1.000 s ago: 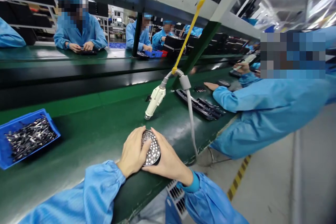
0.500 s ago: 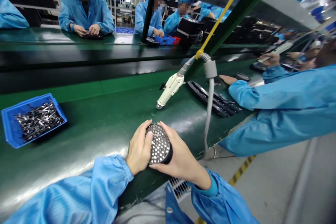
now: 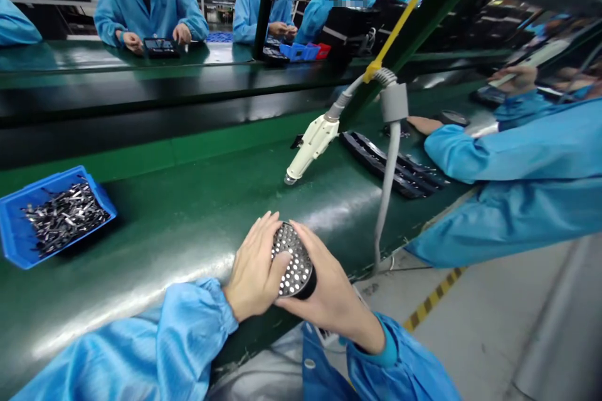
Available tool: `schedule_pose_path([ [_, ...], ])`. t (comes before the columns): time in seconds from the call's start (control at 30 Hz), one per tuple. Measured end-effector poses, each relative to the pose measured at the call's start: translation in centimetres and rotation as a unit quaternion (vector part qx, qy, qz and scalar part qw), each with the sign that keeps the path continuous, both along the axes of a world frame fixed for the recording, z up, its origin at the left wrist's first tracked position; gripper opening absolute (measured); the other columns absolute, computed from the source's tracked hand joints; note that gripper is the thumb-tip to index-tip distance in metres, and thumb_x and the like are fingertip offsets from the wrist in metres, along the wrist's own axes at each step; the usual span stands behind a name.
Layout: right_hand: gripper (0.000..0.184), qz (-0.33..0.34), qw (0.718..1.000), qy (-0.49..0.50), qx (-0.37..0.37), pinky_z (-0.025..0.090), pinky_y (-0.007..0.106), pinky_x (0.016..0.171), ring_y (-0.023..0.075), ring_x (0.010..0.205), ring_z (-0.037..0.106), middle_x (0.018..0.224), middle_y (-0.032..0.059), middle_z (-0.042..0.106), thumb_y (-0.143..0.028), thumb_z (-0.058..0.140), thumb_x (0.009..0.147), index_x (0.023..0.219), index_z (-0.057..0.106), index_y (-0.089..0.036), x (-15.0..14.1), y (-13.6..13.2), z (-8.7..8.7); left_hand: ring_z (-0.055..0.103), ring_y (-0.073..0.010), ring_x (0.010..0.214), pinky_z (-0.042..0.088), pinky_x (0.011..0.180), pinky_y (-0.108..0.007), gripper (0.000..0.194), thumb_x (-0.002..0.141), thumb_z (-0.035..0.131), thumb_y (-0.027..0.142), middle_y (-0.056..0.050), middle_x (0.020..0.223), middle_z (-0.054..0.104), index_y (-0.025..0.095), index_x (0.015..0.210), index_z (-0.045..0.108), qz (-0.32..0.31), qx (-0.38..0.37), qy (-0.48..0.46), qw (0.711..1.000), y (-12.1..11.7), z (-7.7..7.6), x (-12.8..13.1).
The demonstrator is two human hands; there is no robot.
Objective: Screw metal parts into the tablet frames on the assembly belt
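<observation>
Low over the near edge of the green bench, a round black holder (image 3: 298, 269) shows a flat top covered with small shiny metal dots and dark holes. My right hand (image 3: 332, 282) is wrapped round its right side, thumb along the far rim and fingers below. On the left side my left hand (image 3: 254, 266) closes against it, with the thumb lying across the dotted top. The holder's left rim and underside are hidden by my hands. Beyond them hangs a white electric screwdriver (image 3: 313, 145), nose down and untouched.
A blue bin (image 3: 101, 191) of small black and silver parts stands at left. Right of the screwdriver, a grey cable (image 3: 388, 188) hangs before long black strips (image 3: 395, 166). A co-worker's sleeve (image 3: 517, 150) reaches in from the right. Other people work across the bench.
My left thumb has moved from the holder's left part toward its middle, and the left fingers are higher round it. The view has shifted slightly. Across the bench, a person's hands have spread around a black part.
</observation>
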State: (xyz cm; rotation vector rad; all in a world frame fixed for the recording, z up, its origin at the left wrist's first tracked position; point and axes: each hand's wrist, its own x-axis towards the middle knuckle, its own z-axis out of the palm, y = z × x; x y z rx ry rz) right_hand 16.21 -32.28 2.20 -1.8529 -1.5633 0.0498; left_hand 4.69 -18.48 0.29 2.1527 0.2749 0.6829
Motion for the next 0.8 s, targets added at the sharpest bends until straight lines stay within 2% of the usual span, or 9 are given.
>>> schedule_pose_path([
  [0.1, 0.112, -0.021, 0.999, 0.031, -0.025, 0.043, 0.055, 0.118, 0.0378, 0.142, 0.045, 0.154, 0.0212, 0.043, -0.054, 0.084, 0.076, 0.160, 0.020, -0.016, 0.3, 0.3, -1.0, 0.041, -0.0271, 0.146, 0.031, 0.127, -0.051, 0.064, 0.106, 0.021, 0.055, -0.016, 0.151, 0.050, 0.011, 0.145, 0.046, -0.009, 0.019, 0.043, 0.999, 0.7, 0.3, 0.4],
  [0.17, 0.113, -0.028, 0.997, 0.045, -0.049, 0.038, 0.058, 0.120, 0.0379, 0.144, 0.043, 0.156, 0.0207, 0.041, -0.053, 0.084, 0.076, 0.161, 0.018, -0.018, 0.5, 0.6, -1.7, 0.043, -0.0271, 0.146, 0.031, 0.127, -0.050, 0.066, 0.105, 0.020, 0.058, -0.016, 0.150, 0.051, 0.012, 0.146, 0.046, -0.017, 0.024, 0.054, 0.998, 1.4, 0.5, 0.7],
  [0.3, 0.115, -0.027, 0.997, 0.028, -0.070, 0.028, 0.067, 0.122, 0.0385, 0.147, 0.037, 0.158, 0.0204, 0.038, -0.055, 0.082, 0.079, 0.162, 0.010, -0.021, 0.6, 0.5, -2.8, 0.048, -0.0256, 0.142, 0.031, 0.126, -0.047, 0.060, 0.106, 0.025, 0.056, -0.015, 0.147, 0.055, 0.014, 0.142, 0.049, -0.059, 0.007, -0.020, 0.998, 2.4, 0.5, 0.5],
  [0.43, 0.116, -0.035, 0.998, 0.000, -0.061, 0.029, 0.068, 0.121, 0.0392, 0.149, 0.034, 0.159, 0.0217, 0.037, -0.061, 0.077, 0.082, 0.163, 0.007, -0.019, 0.4, -0.1, -3.4, 0.050, -0.0249, 0.139, 0.030, 0.125, -0.047, 0.054, 0.107, 0.026, 0.053, -0.013, 0.142, 0.059, 0.016, 0.135, 0.053, -0.026, -0.069, -0.099, 0.992, 3.0, 0.3, 0.1],
  [0.6, 0.098, -0.040, 0.997, -0.035, -0.053, 0.031, 0.069, 0.120, 0.0390, 0.151, 0.030, 0.161, 0.0226, 0.032, -0.061, 0.068, 0.089, 0.162, 0.018, -0.019, 0.2, -0.9, -3.6, 0.056, -0.0235, 0.131, 0.041, 0.116, -0.043, 0.052, 0.108, 0.027, 0.052, -0.011, 0.136, 0.062, 0.017, 0.129, 0.059, 0.057, -0.205, -0.072, 0.974, 3.5, -0.2, 0.3],
  [0.7, 0.086, -0.042, 0.997, -0.056, -0.034, 0.032, 0.071, 0.117, 0.0403, 0.152, 0.026, 0.162, 0.0236, 0.030, -0.056, 0.066, 0.093, 0.159, 0.027, -0.018, -0.1, -1.9, -3.2, 0.056, -0.0237, 0.129, 0.041, 0.115, -0.041, 0.053, 0.107, 0.029, 0.054, -0.011, 0.135, 0.063, 0.017, 0.127, 0.060, 0.065, -0.218, -0.056, 0.972, 3.4, -0.3, 0.5],
  [0.8, 0.071, -0.040, 0.994, -0.093, -0.029, 0.032, 0.075, 0.115, 0.0420, 0.152, 0.023, 0.160, 0.0230, 0.034, -0.051, 0.065, 0.095, 0.153, 0.039, -0.018, -0.3, -2.8, -2.3, 0.058, -0.0241, 0.126, 0.042, 0.112, -0.040, 0.054, 0.107, 0.030, 0.056, -0.011, 0.134, 0.063, 0.017, 0.129, 0.060, 0.056, -0.213, -0.040, 0.975, 3.3, -0.2, 0.4],
])
